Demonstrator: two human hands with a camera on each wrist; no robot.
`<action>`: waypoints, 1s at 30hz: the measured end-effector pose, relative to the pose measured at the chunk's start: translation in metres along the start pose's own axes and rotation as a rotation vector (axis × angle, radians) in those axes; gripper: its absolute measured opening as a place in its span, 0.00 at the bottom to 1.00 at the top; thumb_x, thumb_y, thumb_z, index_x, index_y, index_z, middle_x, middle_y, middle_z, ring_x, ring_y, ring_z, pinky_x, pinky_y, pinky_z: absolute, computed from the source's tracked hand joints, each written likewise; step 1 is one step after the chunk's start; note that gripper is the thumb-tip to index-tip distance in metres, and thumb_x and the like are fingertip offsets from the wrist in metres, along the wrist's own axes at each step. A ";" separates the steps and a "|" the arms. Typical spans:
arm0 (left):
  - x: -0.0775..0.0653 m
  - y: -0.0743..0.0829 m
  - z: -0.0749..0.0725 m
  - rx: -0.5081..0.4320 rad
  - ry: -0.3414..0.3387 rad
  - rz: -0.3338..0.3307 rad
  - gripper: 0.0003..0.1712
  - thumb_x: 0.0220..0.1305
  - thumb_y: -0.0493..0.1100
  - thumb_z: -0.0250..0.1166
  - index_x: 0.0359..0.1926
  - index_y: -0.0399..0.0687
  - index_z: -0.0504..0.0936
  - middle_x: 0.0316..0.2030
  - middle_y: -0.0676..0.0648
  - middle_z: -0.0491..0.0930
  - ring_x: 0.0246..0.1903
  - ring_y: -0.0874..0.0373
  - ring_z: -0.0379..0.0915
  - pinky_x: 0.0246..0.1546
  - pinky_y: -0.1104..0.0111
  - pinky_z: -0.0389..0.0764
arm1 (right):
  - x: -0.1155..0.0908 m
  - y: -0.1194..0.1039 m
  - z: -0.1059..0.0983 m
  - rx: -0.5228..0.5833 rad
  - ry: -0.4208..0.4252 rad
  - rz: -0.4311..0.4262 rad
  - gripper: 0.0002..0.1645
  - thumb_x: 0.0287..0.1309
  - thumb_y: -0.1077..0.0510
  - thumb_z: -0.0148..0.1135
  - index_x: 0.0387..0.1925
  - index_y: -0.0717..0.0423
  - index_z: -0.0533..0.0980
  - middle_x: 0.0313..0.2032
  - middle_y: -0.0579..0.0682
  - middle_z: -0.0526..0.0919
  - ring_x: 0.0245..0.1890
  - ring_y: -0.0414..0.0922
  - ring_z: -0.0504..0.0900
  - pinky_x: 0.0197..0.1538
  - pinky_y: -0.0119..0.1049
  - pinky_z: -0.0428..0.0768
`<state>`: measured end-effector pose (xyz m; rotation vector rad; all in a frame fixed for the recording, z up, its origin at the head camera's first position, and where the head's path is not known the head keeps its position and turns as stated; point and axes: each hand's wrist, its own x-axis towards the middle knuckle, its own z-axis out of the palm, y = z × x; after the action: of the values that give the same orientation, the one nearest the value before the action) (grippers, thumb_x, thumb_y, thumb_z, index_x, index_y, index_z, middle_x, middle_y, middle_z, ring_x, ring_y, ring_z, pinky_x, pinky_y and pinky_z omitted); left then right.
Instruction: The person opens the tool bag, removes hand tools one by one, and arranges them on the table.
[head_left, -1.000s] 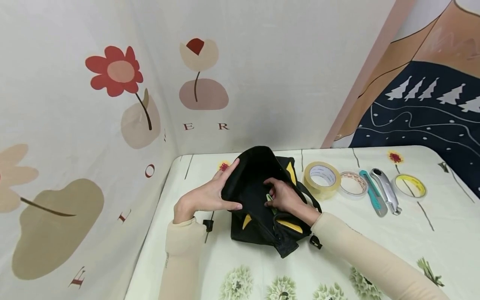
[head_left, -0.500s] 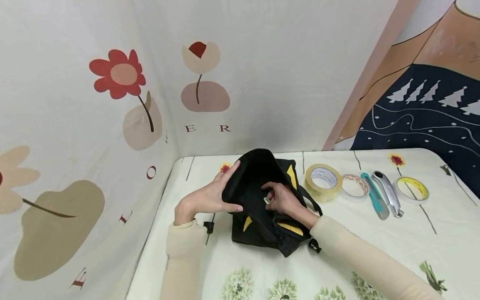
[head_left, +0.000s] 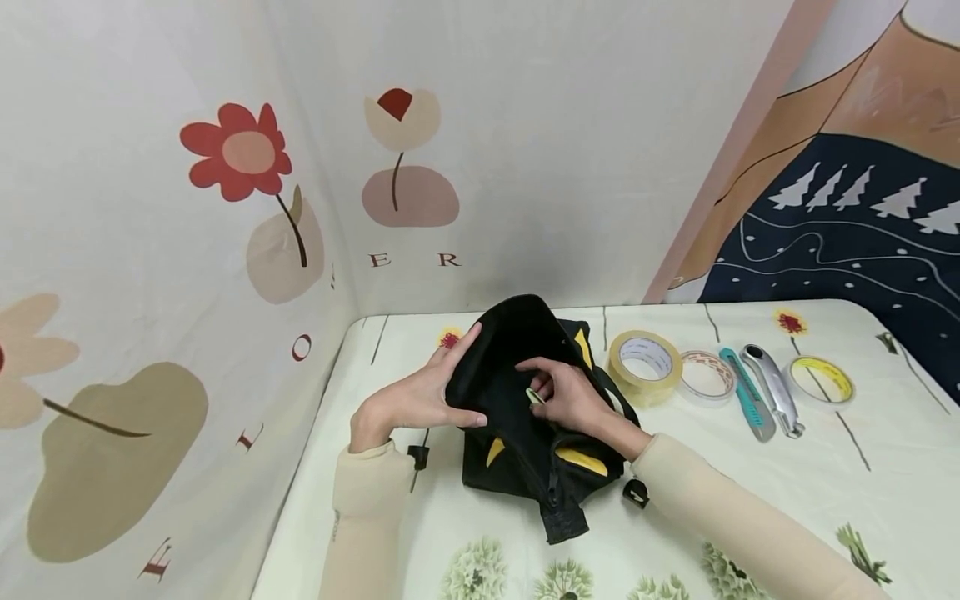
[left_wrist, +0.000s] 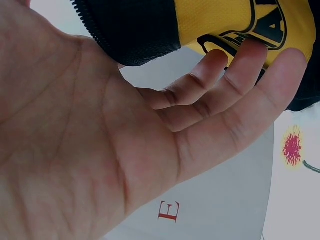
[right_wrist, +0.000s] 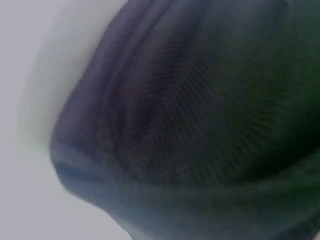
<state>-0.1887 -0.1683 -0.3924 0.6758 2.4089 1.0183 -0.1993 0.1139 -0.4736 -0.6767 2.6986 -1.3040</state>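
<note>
A black bag with yellow panels [head_left: 502,479] lies on the table with its mouth gaping toward me. My left hand [head_left: 416,392] holds its left rim, thumb at the front and the other fingers behind. In the left wrist view those fingertips touch a yellow panel [left_wrist: 215,20] with dark lettering, near a zip edge. Inside the mouth, my right hand [head_left: 566,396] pinches a small pale green thing [head_left: 534,397]; most of it is hidden by the fingers, and I cannot tell its kind. Dark ribbed fabric [right_wrist: 190,110] fills the right wrist view, blurred.
Right of the bag, in a row, lie a wide tape roll [head_left: 645,367], a clear tape roll [head_left: 707,377], a teal utility knife [head_left: 747,396], a grey utility knife [head_left: 772,390] and a yellow-cored tape roll [head_left: 822,380]. Printed cloth walls [head_left: 525,167] stand behind and at left.
The right hand shifts slightly within the bag with the pale green thing, of which less shows than a second ago. The bag's front strap end has swung about. The left hand stays in place.
</note>
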 end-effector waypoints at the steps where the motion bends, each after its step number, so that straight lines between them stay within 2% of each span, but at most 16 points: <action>1: 0.000 0.000 0.000 0.000 -0.001 0.002 0.74 0.69 0.50 0.80 0.92 0.68 0.30 0.89 0.35 0.30 0.87 0.31 0.22 0.78 0.26 0.51 | -0.001 0.000 -0.001 0.003 0.000 -0.017 0.36 0.58 0.74 0.77 0.68 0.62 0.81 0.40 0.48 0.86 0.37 0.40 0.85 0.45 0.38 0.84; 10: -0.003 0.003 0.001 -0.015 0.005 -0.042 0.73 0.69 0.51 0.80 0.91 0.75 0.30 0.90 0.39 0.30 0.88 0.36 0.19 0.78 0.26 0.50 | -0.010 -0.005 -0.009 0.045 0.013 -0.091 0.31 0.63 0.74 0.76 0.67 0.63 0.81 0.44 0.55 0.88 0.39 0.43 0.88 0.45 0.38 0.86; 22: -0.003 0.004 0.003 -0.025 0.001 -0.032 0.74 0.69 0.50 0.80 0.91 0.72 0.30 0.89 0.37 0.30 0.87 0.33 0.20 0.78 0.26 0.51 | -0.016 -0.012 -0.020 0.122 0.083 -0.151 0.28 0.66 0.74 0.74 0.66 0.64 0.82 0.42 0.51 0.91 0.40 0.45 0.92 0.45 0.36 0.88; 30: -0.003 0.005 0.003 -0.018 0.004 -0.027 0.73 0.69 0.51 0.79 0.91 0.71 0.30 0.89 0.36 0.29 0.87 0.33 0.20 0.78 0.26 0.51 | -0.020 -0.018 -0.028 0.207 0.102 -0.141 0.32 0.65 0.75 0.75 0.69 0.67 0.78 0.42 0.54 0.91 0.39 0.48 0.93 0.43 0.32 0.86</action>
<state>-0.1836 -0.1652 -0.3899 0.6333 2.4027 1.0301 -0.1820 0.1333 -0.4447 -0.8096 2.5813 -1.6661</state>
